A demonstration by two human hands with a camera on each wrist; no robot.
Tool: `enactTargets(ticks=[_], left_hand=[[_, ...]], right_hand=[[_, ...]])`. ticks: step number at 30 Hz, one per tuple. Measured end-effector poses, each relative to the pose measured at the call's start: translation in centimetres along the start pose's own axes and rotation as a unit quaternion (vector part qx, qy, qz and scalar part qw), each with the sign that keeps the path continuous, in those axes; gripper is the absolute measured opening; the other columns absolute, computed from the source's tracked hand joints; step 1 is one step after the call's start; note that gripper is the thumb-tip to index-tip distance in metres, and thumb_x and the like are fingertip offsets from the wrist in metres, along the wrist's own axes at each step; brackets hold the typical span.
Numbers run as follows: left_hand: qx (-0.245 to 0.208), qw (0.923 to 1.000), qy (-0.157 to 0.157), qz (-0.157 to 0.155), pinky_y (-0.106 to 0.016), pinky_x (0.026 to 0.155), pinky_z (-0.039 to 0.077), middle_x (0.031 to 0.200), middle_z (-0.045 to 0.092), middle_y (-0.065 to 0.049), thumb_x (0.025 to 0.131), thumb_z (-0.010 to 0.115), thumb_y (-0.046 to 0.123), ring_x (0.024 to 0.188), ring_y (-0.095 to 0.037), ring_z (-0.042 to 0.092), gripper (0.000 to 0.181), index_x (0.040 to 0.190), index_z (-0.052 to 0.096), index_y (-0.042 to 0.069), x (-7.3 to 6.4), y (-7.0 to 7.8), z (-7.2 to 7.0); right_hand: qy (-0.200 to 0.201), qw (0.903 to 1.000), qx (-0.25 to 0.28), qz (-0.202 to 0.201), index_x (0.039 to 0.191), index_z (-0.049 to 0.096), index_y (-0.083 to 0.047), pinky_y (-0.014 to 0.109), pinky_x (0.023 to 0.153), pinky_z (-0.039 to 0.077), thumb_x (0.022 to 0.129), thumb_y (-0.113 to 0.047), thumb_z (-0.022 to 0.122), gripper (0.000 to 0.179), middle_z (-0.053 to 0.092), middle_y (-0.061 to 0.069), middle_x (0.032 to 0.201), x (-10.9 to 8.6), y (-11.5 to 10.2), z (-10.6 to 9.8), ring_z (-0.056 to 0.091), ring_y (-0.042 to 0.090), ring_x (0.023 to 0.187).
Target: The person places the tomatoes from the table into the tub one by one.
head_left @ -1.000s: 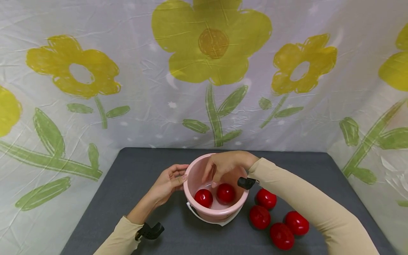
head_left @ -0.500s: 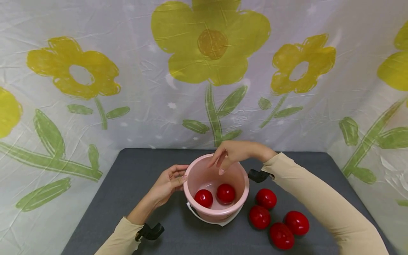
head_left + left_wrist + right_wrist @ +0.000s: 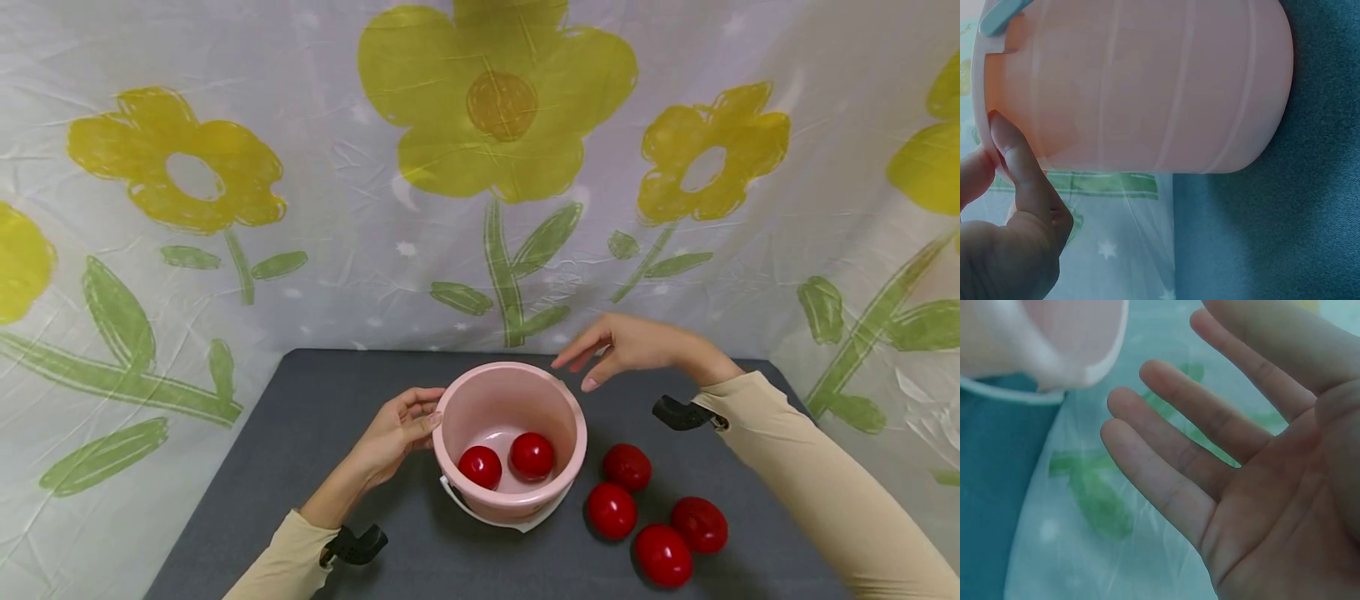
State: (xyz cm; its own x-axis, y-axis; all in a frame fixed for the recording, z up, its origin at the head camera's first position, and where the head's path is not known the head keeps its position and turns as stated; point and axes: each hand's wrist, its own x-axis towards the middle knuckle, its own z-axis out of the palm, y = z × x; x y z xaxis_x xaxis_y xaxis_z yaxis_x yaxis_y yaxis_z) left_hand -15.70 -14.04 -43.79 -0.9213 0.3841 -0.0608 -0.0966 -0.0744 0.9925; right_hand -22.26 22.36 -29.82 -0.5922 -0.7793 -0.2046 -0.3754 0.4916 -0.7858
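Observation:
A pink bucket (image 3: 504,498) with a white handle stands upright at the middle of the dark table. Inside, on its bottom, lie two shiny red balls, one on the left (image 3: 480,467) and another on the right (image 3: 532,456). My left hand (image 3: 393,433) pinches the bucket's rim on the left side, thumb and fingers on either side of it, as the left wrist view (image 3: 1016,206) also has it. Just off the bucket's right rim, in the air, is my right hand (image 3: 637,343), its fingers extended and apart; the palm (image 3: 1272,512) holds nothing.
Several red balls lie on the dark table (image 3: 360,367) right of the bucket, among them a near one (image 3: 663,555) and a far one (image 3: 627,467). A curtain printed with yellow flowers (image 3: 502,104) hangs behind the table. Each wrist bears a black strap-on camera.
My right hand has risen out of the bucket and moved right, past its rim. The left hand, the bucket and the balls stay where they were.

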Motion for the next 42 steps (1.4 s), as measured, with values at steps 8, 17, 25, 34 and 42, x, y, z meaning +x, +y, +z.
enactTargets(ticks=[8,17,25,34,42], left_hand=[[-0.004,1.0,0.006,-0.007,-0.024,0.075,0.059,0.112,0.061,-0.002,0.096,0.064,0.011,0.094,-0.009,0.066,0.053,0.139,0.039,-0.007,0.0,0.0,0.0],[-0.006,0.9999,0.006,-0.006,-0.024,0.075,0.059,0.112,0.061,0.0,0.095,0.064,0.01,0.093,-0.009,0.066,0.053,0.14,0.039,-0.006,0.0,-0.1,0.1],[-0.004,0.9999,0.009,-0.008,-0.025,0.075,0.059,0.112,0.061,-0.001,0.096,0.063,0.009,0.094,-0.009,0.066,0.052,0.139,0.039,-0.006,0.0,-0.1,0.1],[-0.011,0.9999,0.003,-0.001,-0.026,0.075,0.059,0.112,0.062,0.0,0.096,0.062,0.006,0.096,-0.008,0.066,0.051,0.139,0.038,-0.008,0.1,-0.2,0.0],[-0.012,0.9999,0.006,-0.003,-0.026,0.075,0.059,0.112,0.061,0.0,0.095,0.063,0.007,0.096,-0.009,0.066,0.052,0.139,0.039,-0.007,0.0,0.0,0.1]], right_hand=[[0.029,0.9993,0.014,0.021,0.128,0.066,-0.008,0.031,0.086,0.059,0.082,-0.019,0.08,0.05,0.06,0.021,0.137,-2.9,4.0,0.5,0.063,0.033,0.121],[0.024,0.9979,0.022,0.056,0.127,0.068,-0.011,0.025,0.085,0.058,0.084,-0.021,0.078,0.045,0.063,0.019,0.134,-4.8,9.1,3.4,0.063,0.037,0.119],[0.016,0.9978,0.034,0.055,0.124,0.067,0.0,0.025,0.081,0.056,0.086,-0.017,0.076,0.043,0.065,0.026,0.126,-5.8,12.8,6.0,0.066,0.031,0.108],[0.005,0.9965,0.066,0.052,0.125,0.067,0.0,0.021,0.085,0.055,0.086,-0.014,0.074,0.042,0.069,0.02,0.124,-6.2,15.3,7.6,0.069,0.016,0.107],[0.028,0.9982,0.038,0.037,0.125,0.067,-0.002,0.025,0.089,0.055,0.083,-0.018,0.078,0.047,0.07,0.017,0.124,-6.2,16.1,8.1,0.065,0.005,0.109]])
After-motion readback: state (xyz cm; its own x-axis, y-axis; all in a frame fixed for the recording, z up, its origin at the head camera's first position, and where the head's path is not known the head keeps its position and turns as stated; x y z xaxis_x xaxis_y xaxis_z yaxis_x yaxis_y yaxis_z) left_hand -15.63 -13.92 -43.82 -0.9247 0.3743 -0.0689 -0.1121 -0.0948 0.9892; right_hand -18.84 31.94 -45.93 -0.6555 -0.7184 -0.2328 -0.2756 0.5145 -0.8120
